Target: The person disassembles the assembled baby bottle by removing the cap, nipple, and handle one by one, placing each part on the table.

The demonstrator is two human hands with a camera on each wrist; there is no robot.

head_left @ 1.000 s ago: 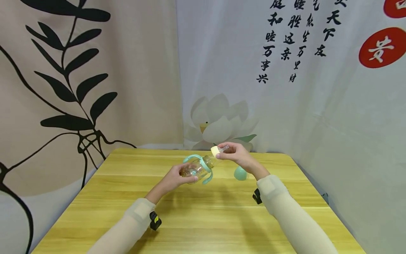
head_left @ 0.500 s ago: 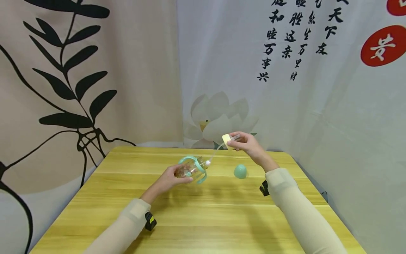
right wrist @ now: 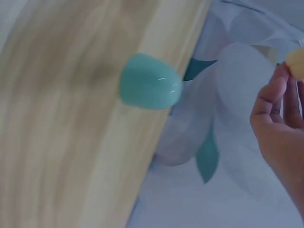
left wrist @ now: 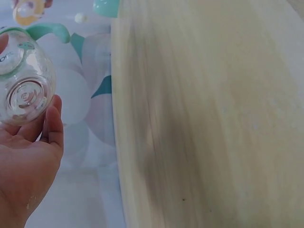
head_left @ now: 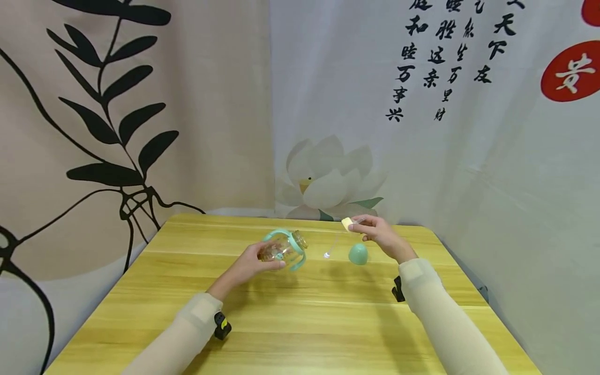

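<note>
My left hand (head_left: pixel 250 264) grips a clear baby bottle (head_left: pixel 279 250) with mint-green handles, tilted so that its uncovered mouth points up and right. In the left wrist view the bottle's round base (left wrist: pixel 27 97) faces the camera. My right hand (head_left: pixel 380 235) pinches a pale yellow bottle collar (head_left: pixel 347 224) with a clear spout. A thin straw hangs from the collar, with a small white weight (head_left: pixel 326 255) at its lower end. Below the right hand a mint-green dome cap (head_left: pixel 358 254) stands on the table. The right wrist view shows this cap and, at its edge, part of the collar (right wrist: pixel 296 64).
The wooden table (head_left: pixel 300 323) reaches back to a hanging cloth (head_left: pixel 225 104) printed with leaves, a lotus and characters. Its far edge lies just behind both hands.
My right hand has drawn the collar and straw out of the bottle's mouth, moving right and then lower. The left hand has shifted slightly left with the bottle; the cap stays put.
</note>
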